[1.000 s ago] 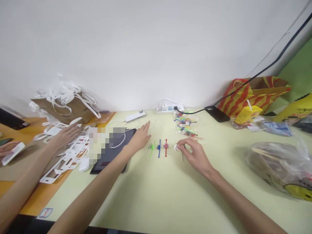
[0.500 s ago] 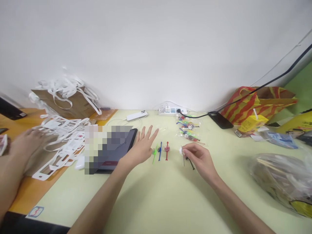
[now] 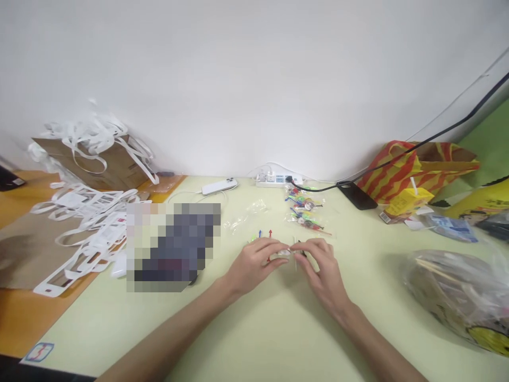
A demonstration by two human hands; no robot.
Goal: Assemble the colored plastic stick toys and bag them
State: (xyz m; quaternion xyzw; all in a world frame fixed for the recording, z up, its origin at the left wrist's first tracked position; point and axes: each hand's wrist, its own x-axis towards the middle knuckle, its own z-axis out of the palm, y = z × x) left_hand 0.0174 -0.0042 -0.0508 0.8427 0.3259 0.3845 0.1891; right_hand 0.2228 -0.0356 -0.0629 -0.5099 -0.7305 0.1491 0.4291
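Head view: left hand (image 3: 254, 262) and right hand (image 3: 320, 265) meet fingertip to fingertip, together pinching a small white piece (image 3: 284, 252); coloured sticks (image 3: 264, 234) lie just beyond the left fingers.

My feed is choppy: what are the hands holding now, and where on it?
Both hands meet on a small white piece: left hand pinches its left end, right hand its right. A thin stick hangs below; which fingers grip it cannot be told.
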